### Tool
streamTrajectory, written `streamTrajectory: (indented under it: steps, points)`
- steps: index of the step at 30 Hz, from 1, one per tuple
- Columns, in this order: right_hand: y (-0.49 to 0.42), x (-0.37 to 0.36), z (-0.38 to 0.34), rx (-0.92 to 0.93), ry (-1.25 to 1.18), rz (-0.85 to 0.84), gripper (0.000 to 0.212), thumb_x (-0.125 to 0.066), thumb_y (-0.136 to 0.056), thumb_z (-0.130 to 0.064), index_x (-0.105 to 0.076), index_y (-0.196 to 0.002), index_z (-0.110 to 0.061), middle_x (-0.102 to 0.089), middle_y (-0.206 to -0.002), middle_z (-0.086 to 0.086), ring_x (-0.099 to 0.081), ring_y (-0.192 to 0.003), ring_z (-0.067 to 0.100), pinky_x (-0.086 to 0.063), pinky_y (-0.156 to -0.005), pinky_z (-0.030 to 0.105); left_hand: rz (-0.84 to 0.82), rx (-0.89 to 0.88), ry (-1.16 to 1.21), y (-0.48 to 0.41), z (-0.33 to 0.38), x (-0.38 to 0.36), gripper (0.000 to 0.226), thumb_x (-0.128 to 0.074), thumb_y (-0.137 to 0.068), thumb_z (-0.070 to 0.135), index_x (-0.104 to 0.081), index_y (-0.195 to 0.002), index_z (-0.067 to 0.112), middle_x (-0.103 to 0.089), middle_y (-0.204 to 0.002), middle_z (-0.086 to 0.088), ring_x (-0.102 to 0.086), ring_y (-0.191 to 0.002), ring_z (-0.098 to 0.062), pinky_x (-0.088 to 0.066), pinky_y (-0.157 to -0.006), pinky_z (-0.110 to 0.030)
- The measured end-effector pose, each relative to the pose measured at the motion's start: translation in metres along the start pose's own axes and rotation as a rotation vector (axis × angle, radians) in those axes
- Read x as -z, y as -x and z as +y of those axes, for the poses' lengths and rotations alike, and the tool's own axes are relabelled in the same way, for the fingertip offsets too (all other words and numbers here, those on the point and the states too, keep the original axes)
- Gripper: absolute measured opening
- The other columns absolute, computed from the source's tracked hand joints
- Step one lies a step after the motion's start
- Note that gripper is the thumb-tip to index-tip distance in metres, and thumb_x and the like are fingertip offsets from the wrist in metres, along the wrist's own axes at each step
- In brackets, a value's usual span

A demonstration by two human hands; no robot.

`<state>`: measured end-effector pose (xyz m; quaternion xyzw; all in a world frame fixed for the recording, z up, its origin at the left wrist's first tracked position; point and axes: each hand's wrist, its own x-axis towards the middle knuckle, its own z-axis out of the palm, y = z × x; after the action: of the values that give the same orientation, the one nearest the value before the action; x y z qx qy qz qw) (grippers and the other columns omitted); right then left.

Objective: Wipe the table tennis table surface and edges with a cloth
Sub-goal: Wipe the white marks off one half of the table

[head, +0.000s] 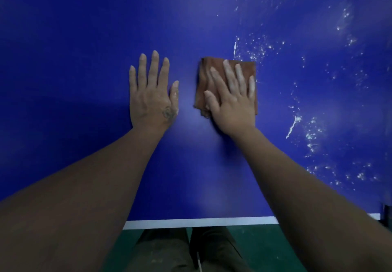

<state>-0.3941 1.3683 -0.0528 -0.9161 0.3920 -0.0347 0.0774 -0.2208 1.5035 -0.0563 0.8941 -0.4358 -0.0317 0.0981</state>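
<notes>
Two hands lie flat on the blue tabletop (84,38), both arms reaching forward from the near edge. The left hand (151,95) rests palm down on bare surface, its fingers straight and slightly spread, holding nothing; a small dark mark shows on its back near the thumb. The right hand (231,99) lies palm down on top of the cloth (203,80), fingers straight and a little apart, pressing it against the tabletop rather than gripping it.

That cloth is brown, folded to a rough square, and sits just right of the left hand with a strip of blue between them. Its far corners and left side show past the fingers.

White specks (258,46) and smears are scattered over the tabletop beyond and to the right of the cloth, running down the right side toward the near edge; the nearest ones lie just past its far right corner. To the left of the hands the surface looks plain blue.

A white line (191,222) runs along the near edge. Below it are a green floor (265,246) and the person's dark trousers (165,248).
</notes>
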Motion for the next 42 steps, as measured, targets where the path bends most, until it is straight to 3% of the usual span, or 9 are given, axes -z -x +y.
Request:
streamTrajectory:
  steps: [5,9,16,21,23,28,31,34,42]
  points:
    - [-0.012,0.023,0.088,-0.402,0.000,-0.044,0.067,-0.028,-0.106,-0.063,-0.022,-0.169,-0.043,-0.006,-0.181,-0.009,-0.001,-0.167,0.020,-0.001,-0.132,0.062,-0.010,0.001,-0.018,0.000,0.000,-0.001,0.068,-0.017,-0.118,0.056,-0.019,-0.175,0.019,-0.012,-0.184,-0.007,-0.004,-0.170,-0.032,-0.008,-0.137,-0.058]
    - [-0.007,0.023,0.091,-0.552,-0.044,-0.042,0.069,-0.021,-0.106,-0.064,-0.014,-0.171,-0.042,0.002,-0.181,-0.006,0.006,-0.167,0.021,0.003,-0.131,0.063,-0.004,0.005,-0.034,-0.001,0.000,-0.004,0.070,-0.017,-0.117,0.059,-0.016,-0.175,0.021,-0.010,-0.184,-0.006,-0.003,-0.171,-0.032,-0.008,-0.137,-0.058]
    - [-0.003,-0.010,-0.029,-0.157,0.017,0.051,0.062,-0.039,-0.110,-0.055,-0.035,-0.168,-0.032,-0.020,-0.179,0.004,-0.014,-0.166,0.032,-0.004,-0.131,0.064,-0.020,0.009,-0.040,-0.002,-0.001,-0.005,0.072,-0.009,-0.117,0.060,-0.015,-0.176,0.020,-0.007,-0.184,-0.006,-0.003,-0.171,-0.031,-0.010,-0.136,-0.058]
    - [-0.048,-0.012,-0.009,0.051,-0.004,0.109,0.059,-0.041,-0.111,-0.057,-0.043,-0.164,-0.032,-0.029,-0.176,0.001,-0.022,-0.165,0.029,-0.011,-0.131,0.062,-0.072,0.021,-0.069,-0.003,0.002,0.000,0.074,-0.008,-0.115,0.062,-0.011,-0.176,0.020,-0.003,-0.185,-0.005,0.001,-0.171,-0.030,-0.007,-0.137,-0.058]
    - [-0.058,-0.005,0.025,0.040,-0.001,0.087,0.061,-0.040,-0.110,-0.059,-0.039,-0.166,-0.036,-0.025,-0.178,-0.002,-0.018,-0.166,0.026,-0.009,-0.132,0.061,-0.100,0.016,-0.079,-0.003,0.002,0.002,0.074,-0.009,-0.115,0.062,-0.010,-0.176,0.020,-0.001,-0.185,-0.005,0.004,-0.171,-0.031,-0.006,-0.136,-0.058]
    - [-0.064,0.014,0.111,-0.292,-0.007,0.000,0.066,-0.030,-0.108,-0.063,-0.025,-0.170,-0.039,-0.008,-0.181,-0.007,-0.002,-0.168,0.022,-0.001,-0.132,0.060,-0.057,0.107,0.021,-0.036,0.014,0.008,0.069,-0.023,-0.117,0.057,-0.027,-0.173,0.017,-0.015,-0.183,-0.009,-0.003,-0.170,-0.034,-0.003,-0.136,-0.060]
    - [-0.057,0.014,0.115,-0.342,-0.005,0.011,0.068,-0.026,-0.108,-0.061,-0.023,-0.171,-0.035,-0.006,-0.181,-0.002,0.000,-0.168,0.025,0.000,-0.131,0.064,-0.050,0.136,-0.018,-0.064,0.018,0.006,0.070,-0.019,-0.117,0.059,-0.021,-0.175,0.020,-0.009,-0.184,-0.008,0.000,-0.170,-0.035,-0.002,-0.136,-0.059]
    - [-0.055,0.006,0.085,-0.306,0.042,0.044,0.066,-0.029,-0.110,-0.058,-0.026,-0.171,-0.032,-0.010,-0.181,0.002,-0.005,-0.167,0.030,-0.002,-0.130,0.066,-0.036,0.138,-0.068,-0.071,0.017,-0.002,0.071,-0.017,-0.116,0.061,-0.015,-0.176,0.023,-0.005,-0.184,-0.008,0.001,-0.170,-0.035,-0.003,-0.136,-0.060]
    - [-0.108,-0.013,-0.014,0.031,0.003,0.109,0.061,-0.035,-0.112,-0.057,-0.038,-0.167,-0.031,-0.023,-0.178,0.003,-0.016,-0.166,0.030,-0.009,-0.130,0.064,-0.034,0.150,-0.091,-0.074,0.016,-0.007,0.071,-0.019,-0.113,0.057,-0.010,-0.176,0.025,-0.002,-0.185,-0.006,0.003,-0.170,-0.033,-0.004,-0.137,-0.059]
